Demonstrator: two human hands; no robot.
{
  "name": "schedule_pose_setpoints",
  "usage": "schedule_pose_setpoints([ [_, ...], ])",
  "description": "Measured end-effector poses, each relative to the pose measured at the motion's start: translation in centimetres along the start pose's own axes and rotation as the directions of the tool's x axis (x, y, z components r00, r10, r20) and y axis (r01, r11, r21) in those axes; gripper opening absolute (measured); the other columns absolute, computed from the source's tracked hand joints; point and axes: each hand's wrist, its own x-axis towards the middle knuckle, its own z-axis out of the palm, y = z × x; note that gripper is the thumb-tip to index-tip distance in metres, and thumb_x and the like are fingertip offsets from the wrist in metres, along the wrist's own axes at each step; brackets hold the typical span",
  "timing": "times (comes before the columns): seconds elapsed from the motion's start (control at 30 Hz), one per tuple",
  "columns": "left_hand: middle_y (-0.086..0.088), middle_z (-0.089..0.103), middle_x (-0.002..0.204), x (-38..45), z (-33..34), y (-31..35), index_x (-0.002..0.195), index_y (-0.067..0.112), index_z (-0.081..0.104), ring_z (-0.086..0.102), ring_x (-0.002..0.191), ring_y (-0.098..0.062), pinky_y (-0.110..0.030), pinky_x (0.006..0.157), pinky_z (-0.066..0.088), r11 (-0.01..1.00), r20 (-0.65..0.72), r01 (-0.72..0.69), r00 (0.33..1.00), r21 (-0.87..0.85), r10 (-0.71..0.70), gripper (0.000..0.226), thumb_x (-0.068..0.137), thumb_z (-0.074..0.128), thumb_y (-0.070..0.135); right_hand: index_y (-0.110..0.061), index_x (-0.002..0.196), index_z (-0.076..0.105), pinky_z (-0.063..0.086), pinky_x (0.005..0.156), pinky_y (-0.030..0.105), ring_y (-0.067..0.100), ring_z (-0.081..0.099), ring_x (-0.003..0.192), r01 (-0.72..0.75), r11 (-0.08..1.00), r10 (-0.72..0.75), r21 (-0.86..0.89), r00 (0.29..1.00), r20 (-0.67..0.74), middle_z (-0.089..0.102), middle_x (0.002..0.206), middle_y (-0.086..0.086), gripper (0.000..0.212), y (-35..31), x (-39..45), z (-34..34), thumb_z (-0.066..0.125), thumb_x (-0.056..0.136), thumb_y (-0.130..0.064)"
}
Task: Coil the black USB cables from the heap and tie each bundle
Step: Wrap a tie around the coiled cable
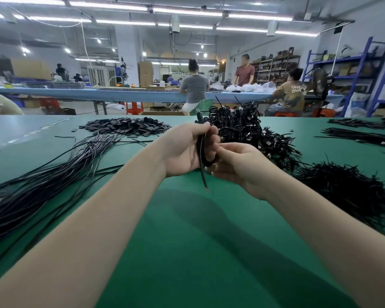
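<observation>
while the others work at the far bench, the person at this green table [187, 230] has one coiled cable [202, 150] up between both hands, just above the mat. the left hand [185, 150] has its fingers curled round the coil, with the usb plug [198, 114] poking up above the knuckles and the cable's tail [203, 180] hanging down below, bare wire showing at its tip. the right hand [236, 165] sits just beside it, thumb and forefinger closed in at the side of the coil; whether they pinch a tie or the cable itself i cannot tell, it is too small and dark.

to my eye the coiling of this one is done or nearly so, and the binding is the step in hand. the next move calls for the left hand to keep the loops from springing while the right gets a tie round the middle and twists it shut.

the heap of loose cables [42, 178] fans out on the left, well apart from the hands. the pile of finished bundles [242, 127] stands just behind them, and a mound of black ties [342, 190] lies near the right forearm. flat black tabs [129, 127] are scattered further back on the left.
</observation>
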Motion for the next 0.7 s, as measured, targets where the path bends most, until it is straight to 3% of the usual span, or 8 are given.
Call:
schedule_pose_setpoints([
  [0.13,0.002,0.056,0.070,0.5,-0.3,-0.5,0.079,0.016,0.062,0.054,0.063,-0.012,-0.024,0.071,0.046,0.983,-0.188,0.019,0.982,0.184,0.016,0.032,0.102,0.043,0.027,-0.018,0.086,0.067,0.056,0.058,0.024,0.008,0.058,0.047,-0.021,1.000,0.021,0.003,0.999,-0.034,0.061,0.059,-0.007,0.019,0.4,0.0,-0.4,0.053,0.098,-0.021],
  [0.27,0.002,0.067,0.099,0.5,-0.7,-0.7,0.086,0.017,0.066,0.052,0.068,-0.013,-0.026,0.078,0.044,0.999,-0.125,-0.019,0.992,0.033,0.023,0.030,0.102,0.042,0.024,-0.012,0.096,0.064,0.055,0.058,0.029,0.010,0.055,0.047,-0.067,0.995,0.067,0.070,0.998,0.005,0.058,0.064,-0.004,0.023,0.4,0.1,-0.2,0.048,0.100,-0.028],
  [0.37,0.001,0.066,0.095,0.7,-0.9,-0.5,0.088,0.017,0.065,0.050,0.064,-0.010,-0.022,0.072,0.043,1.000,-0.092,-0.017,0.996,0.000,0.017,0.029,0.103,0.041,0.027,-0.014,0.099,0.061,0.052,0.062,0.032,0.014,0.053,0.051,-0.088,0.988,0.073,0.129,0.991,0.116,0.056,0.069,-0.001,0.035,0.1,-0.1,-0.5,0.050,0.093,-0.047],
  [0.47,0.003,0.066,0.087,0.6,-0.7,-0.7,0.086,0.018,0.067,0.058,0.068,-0.010,-0.022,0.068,0.049,0.998,-0.095,-0.017,0.995,0.056,0.022,0.028,0.101,0.046,0.028,-0.016,0.096,0.059,0.051,0.070,0.034,0.008,0.051,0.053,-0.035,0.997,0.045,-0.072,0.989,0.143,0.054,0.072,-0.005,0.038,0.2,-0.4,0.2,0.056,0.086,-0.053],
  [0.6,0.001,0.065,0.088,0.9,-0.2,-1.1,0.077,0.017,0.073,0.058,0.092,-0.016,-0.033,0.099,0.048,0.990,-0.136,-0.056,0.988,0.128,0.074,0.034,0.100,0.049,0.027,-0.014,0.090,0.056,0.045,0.066,0.037,0.015,0.046,0.065,0.123,0.932,-0.104,-0.340,0.992,0.073,0.045,0.072,0.000,0.035,0.8,-0.5,1.1,0.059,0.088,-0.049],
  [0.7,0.005,0.065,0.083,1.3,0.1,-1.4,0.076,0.022,0.073,0.058,0.088,-0.013,-0.031,0.095,0.047,0.969,-0.177,-0.110,0.972,0.222,0.152,0.036,0.101,0.048,0.030,-0.008,0.083,0.052,0.038,0.057,0.035,0.019,0.044,0.060,0.225,0.836,-0.253,-0.501,0.967,0.011,0.044,0.062,-0.002,0.039,0.9,-0.2,1.3,0.052,0.094,-0.046],
])
